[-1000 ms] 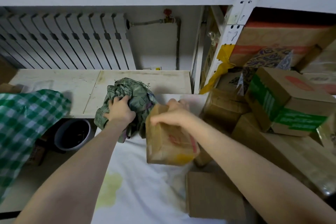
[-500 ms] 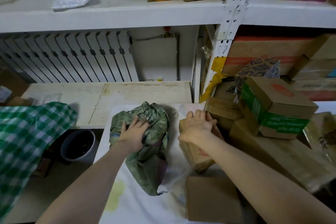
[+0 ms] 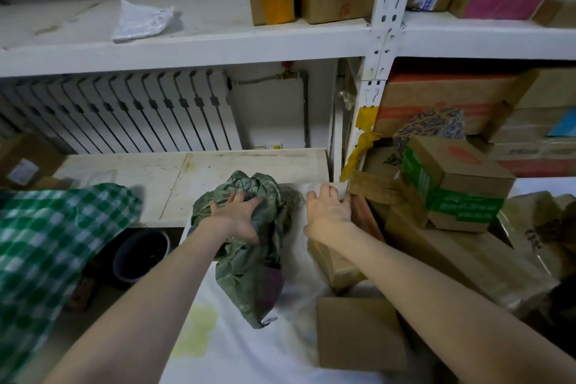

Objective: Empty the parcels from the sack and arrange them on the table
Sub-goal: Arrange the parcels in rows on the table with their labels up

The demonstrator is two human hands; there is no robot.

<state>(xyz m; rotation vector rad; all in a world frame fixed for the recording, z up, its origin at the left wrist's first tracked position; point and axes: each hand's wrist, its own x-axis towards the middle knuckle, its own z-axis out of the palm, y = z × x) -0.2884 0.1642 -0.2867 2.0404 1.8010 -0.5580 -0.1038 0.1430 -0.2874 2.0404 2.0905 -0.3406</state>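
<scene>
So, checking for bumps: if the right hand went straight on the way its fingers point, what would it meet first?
Probably the right end of the wooden board, just beyond the right hand; the shelf upright stands close beside, and depth is unclear.

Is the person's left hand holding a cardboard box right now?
No, the left hand grips the green sack, which lies crumpled on the table, not a box.

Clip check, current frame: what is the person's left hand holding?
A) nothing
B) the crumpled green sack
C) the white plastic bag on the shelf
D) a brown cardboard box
B: the left hand has its fingers curled into the bunched top of the crumpled green sack, which hangs down below it.
</scene>
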